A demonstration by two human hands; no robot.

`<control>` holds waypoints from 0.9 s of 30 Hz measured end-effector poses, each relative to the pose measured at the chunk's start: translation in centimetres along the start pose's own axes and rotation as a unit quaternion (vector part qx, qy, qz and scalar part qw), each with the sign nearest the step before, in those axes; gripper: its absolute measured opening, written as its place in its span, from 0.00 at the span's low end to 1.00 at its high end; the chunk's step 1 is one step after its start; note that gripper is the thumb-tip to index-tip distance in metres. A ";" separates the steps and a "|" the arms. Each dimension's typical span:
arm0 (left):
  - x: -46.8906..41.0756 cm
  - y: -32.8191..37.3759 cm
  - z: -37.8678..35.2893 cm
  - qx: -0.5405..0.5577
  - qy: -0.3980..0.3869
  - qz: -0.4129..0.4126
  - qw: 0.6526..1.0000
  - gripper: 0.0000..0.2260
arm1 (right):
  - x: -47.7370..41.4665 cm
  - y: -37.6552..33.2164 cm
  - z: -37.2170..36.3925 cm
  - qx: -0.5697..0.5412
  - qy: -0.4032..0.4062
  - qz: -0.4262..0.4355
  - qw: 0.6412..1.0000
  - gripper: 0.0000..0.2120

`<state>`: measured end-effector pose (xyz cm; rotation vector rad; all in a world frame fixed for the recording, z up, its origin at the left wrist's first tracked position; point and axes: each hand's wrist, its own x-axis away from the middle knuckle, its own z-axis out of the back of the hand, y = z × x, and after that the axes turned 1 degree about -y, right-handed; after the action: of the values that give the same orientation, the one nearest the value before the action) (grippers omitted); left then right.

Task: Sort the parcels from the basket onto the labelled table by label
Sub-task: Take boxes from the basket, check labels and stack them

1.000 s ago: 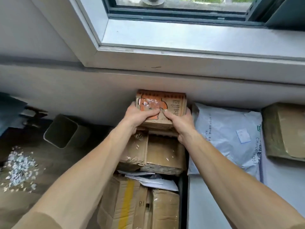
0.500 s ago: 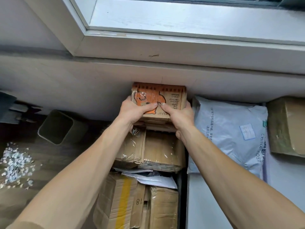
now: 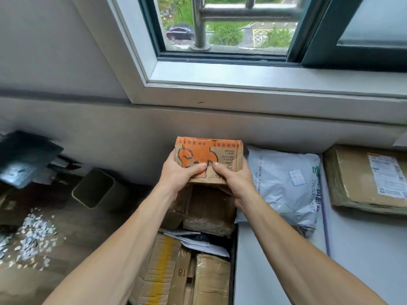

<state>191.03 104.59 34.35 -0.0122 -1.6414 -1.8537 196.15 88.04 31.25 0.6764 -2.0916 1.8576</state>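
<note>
Centrally, gripped from both ends: a small cardboard box (image 3: 209, 159) with an orange cartoon print, raised above the piled parcels, close to the wall under the window sill. Left hand (image 3: 180, 175) wrapped round its left end, thumb laid across the top. Right hand (image 3: 233, 179) clasping the right end, fingers underneath, thumb on top, nearly touching the other thumb. Printed lines on the box top upside down and too small to read. Directly below, a taped brown carton (image 3: 209, 212), dim in shadow. Nearer, a carton with a yellow stripe (image 3: 160, 274), with "18" handwritten just right of it. Right of the held box, on the white table (image 3: 275, 271), a grey mailing bag (image 3: 284, 186) marked "CHINA POST", its small label illegible. Far right, a brown parcel (image 3: 361, 179) with a shipping label, cut off by the edge. Left, on the floor, a bin (image 3: 97, 188) and scattered white chips (image 3: 33, 234).
</note>
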 end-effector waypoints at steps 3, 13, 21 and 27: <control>2.9 1.4 0.2 0.019 -0.006 -0.041 0.999 0.31 | 2.4 -1.3 0.9 0.021 -0.005 0.060 0.998 0.33; 11.8 11.2 1.4 0.145 -0.108 -0.077 0.980 0.47 | 12.4 -9.7 4.0 0.028 -0.014 0.220 0.975 0.37; 21.7 15.8 3.5 0.242 -0.268 -0.008 0.933 0.45 | 24.6 -13.5 5.4 0.076 -0.008 0.369 0.926 0.43; 26.0 15.2 4.0 0.324 -0.407 0.034 0.853 0.46 | 31.2 -15.9 7.9 0.137 -0.036 0.439 0.887 0.51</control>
<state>176.08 96.26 59.46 -0.6328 -2.7326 -1.1809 178.23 73.92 58.97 -0.2518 -2.4233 2.6354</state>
